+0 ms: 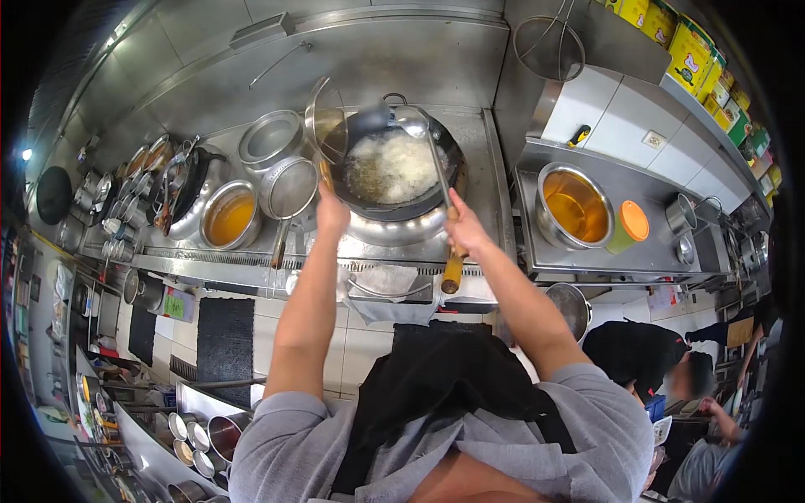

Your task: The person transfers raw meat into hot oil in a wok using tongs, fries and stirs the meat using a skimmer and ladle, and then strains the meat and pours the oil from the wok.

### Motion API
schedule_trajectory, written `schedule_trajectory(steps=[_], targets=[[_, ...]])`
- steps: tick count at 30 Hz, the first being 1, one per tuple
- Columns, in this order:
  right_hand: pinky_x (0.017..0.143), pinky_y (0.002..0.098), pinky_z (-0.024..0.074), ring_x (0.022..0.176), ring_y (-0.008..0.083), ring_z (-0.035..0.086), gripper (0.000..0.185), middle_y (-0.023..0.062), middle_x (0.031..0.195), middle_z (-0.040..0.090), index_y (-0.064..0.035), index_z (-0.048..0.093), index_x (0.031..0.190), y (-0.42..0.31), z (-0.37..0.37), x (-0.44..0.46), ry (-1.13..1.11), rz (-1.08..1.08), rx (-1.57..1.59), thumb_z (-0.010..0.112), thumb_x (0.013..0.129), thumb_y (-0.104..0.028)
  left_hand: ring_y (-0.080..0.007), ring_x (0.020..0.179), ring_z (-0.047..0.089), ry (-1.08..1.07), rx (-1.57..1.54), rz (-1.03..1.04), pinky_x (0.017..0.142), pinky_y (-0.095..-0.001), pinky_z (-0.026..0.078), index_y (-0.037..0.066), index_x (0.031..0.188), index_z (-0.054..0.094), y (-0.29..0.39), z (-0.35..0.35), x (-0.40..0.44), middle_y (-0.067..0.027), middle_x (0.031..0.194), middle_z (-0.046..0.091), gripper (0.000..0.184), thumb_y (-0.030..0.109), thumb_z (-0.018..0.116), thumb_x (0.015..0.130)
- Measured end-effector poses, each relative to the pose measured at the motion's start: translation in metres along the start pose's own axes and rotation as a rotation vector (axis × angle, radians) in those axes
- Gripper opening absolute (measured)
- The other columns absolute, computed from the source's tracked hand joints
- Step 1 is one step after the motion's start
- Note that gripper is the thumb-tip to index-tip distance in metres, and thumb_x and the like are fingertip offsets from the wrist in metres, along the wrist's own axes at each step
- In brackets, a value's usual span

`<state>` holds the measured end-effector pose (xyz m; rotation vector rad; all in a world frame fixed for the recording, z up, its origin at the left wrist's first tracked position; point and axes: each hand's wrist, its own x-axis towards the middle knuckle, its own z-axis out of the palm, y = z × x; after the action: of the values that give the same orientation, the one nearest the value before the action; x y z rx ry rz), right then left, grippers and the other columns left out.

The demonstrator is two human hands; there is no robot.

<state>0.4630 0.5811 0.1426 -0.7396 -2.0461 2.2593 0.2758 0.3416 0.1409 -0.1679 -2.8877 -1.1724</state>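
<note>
My left hand (333,211) is closed round the handle of a wire strainer (325,117), whose round mesh is raised at the left rim of the wok. My right hand (467,226) grips a long ladle (439,168) near its wooden end. The ladle's metal bowl lies at the far side of the black wok (453,155). Inside the wok, pale frothing food (394,163) sits in bubbling oil; its kind cannot be made out. A dark blurred patch shows near the wok's far rim. Just left of the wok, a second strainer (291,189) rests on a pot.
A pot of amber liquid (230,215) and a lidded-looking metal pot (270,138) stand left. Right of the stove are a large pot of oil (573,205) and an orange-topped container (633,221). A strainer (549,49) hangs above. Another person (641,360) bends at lower right.
</note>
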Motion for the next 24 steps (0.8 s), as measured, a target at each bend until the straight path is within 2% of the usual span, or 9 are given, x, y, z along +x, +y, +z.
schedule_trajectory(steps=[2, 4, 7, 10, 11, 12, 14, 17, 24], targets=[[0.056, 0.0349, 0.0517, 0.062, 0.0212, 0.061, 0.087, 0.0176, 0.115, 0.062, -0.0260, 0.014, 0.156, 0.002, -0.019, 0.016, 0.099, -0.053, -0.405, 0.053, 0.083, 0.001, -0.0460, 0.105, 0.061, 0.027, 0.006, 0.047, 0.091, -0.0493, 0.046, 0.006, 0.147, 0.021, -0.008, -0.012, 0.026, -0.0319, 0.107, 0.064, 0.076, 0.002, 0.054, 0.079], [0.066, 0.0379, 0.0543, 0.076, 0.0277, 0.068, 0.086, 0.0218, 0.136, 0.052, -0.0257, 0.014, 0.155, 0.022, -0.041, 0.048, 0.124, -0.091, -0.552, 0.053, 0.083, -0.001, -0.0451, 0.104, 0.062, -0.075, 0.145, 0.090, 0.092, -0.0495, 0.047, 0.005, 0.145, 0.025, -0.005, -0.029, 0.040, -0.0316, 0.108, 0.063, 0.071, 0.004, 0.053, 0.081], [0.052, 0.0339, 0.0481, 0.055, 0.0180, 0.054, 0.084, 0.0117, 0.089, 0.059, -0.0303, 0.017, 0.155, 0.017, -0.059, 0.066, 0.199, -0.277, -0.806, 0.052, 0.084, 0.001, -0.0431, 0.101, 0.064, -0.167, 0.261, 0.185, 0.086, -0.0476, 0.050, 0.005, 0.144, 0.030, -0.023, -0.027, 0.075, -0.0302, 0.108, 0.064, 0.066, 0.006, 0.053, 0.082], [0.051, 0.0361, 0.0483, 0.056, 0.0198, 0.056, 0.083, 0.0127, 0.089, 0.061, -0.0312, 0.018, 0.155, -0.019, -0.069, 0.058, 0.138, -0.241, -0.960, 0.051, 0.085, -0.001, -0.0421, 0.100, 0.065, -0.349, 0.178, 0.054, 0.079, -0.0464, 0.053, 0.005, 0.140, 0.036, -0.028, -0.032, 0.097, -0.0296, 0.110, 0.064, 0.058, 0.005, 0.051, 0.083], [0.052, 0.0387, 0.0498, 0.056, 0.0241, 0.059, 0.081, 0.0175, 0.091, 0.063, -0.0295, 0.018, 0.155, -0.041, -0.069, 0.048, 0.069, -0.132, -0.984, 0.050, 0.085, -0.002, -0.0345, 0.080, 0.068, -0.380, 0.237, 0.143, 0.061, -0.0428, 0.053, 0.005, 0.130, 0.044, -0.030, -0.037, 0.103, -0.0228, 0.095, 0.067, 0.045, 0.004, 0.050, 0.085], [0.053, 0.0414, 0.0512, 0.056, 0.0284, 0.061, 0.080, 0.0223, 0.094, 0.066, -0.0279, 0.018, 0.154, -0.056, -0.071, 0.046, 0.001, -0.025, -1.005, 0.049, 0.085, -0.003, -0.0345, 0.080, 0.068, -0.383, 0.236, 0.148, 0.061, -0.0428, 0.053, 0.005, 0.130, 0.044, -0.034, -0.044, 0.109, -0.0228, 0.095, 0.067, 0.045, 0.004, 0.050, 0.085], [0.045, 0.0389, 0.0466, 0.050, 0.0233, 0.054, 0.081, 0.0171, 0.079, 0.060, -0.0289, 0.018, 0.154, -0.067, -0.087, 0.055, -0.050, 0.012, -0.959, 0.048, 0.085, -0.001, -0.0208, 0.060, 0.060, -0.764, -0.072, -0.069, 0.049, -0.0347, 0.047, 0.005, 0.122, 0.047, -0.044, -0.058, 0.115, -0.0105, 0.077, 0.060, 0.035, 0.002, 0.048, 0.087], [0.042, 0.0322, 0.0426, 0.048, 0.0143, 0.047, 0.082, 0.0041, 0.069, 0.049, -0.0301, 0.019, 0.155, -0.091, -0.104, 0.044, -0.181, 0.096, -0.863, 0.051, 0.086, 0.003, -0.0122, 0.049, 0.047, -0.854, -0.331, -0.263, 0.040, -0.0275, 0.037, 0.010, 0.131, 0.043, -0.039, -0.083, 0.092, -0.0041, 0.071, 0.052, 0.043, 0.001, 0.049, 0.089], [0.042, 0.0261, 0.0416, 0.049, 0.0085, 0.044, 0.082, 0.0002, 0.070, 0.047, -0.0330, 0.014, 0.155, -0.064, -0.128, -0.006, -0.206, 0.213, -0.365, 0.052, 0.090, 0.001, -0.0117, 0.057, 0.048, -1.005, -0.498, -0.379, 0.047, -0.0262, 0.040, 0.006, 0.116, 0.044, -0.023, -0.057, 0.045, -0.0064, 0.077, 0.053, 0.026, 0.001, 0.049, 0.092]])
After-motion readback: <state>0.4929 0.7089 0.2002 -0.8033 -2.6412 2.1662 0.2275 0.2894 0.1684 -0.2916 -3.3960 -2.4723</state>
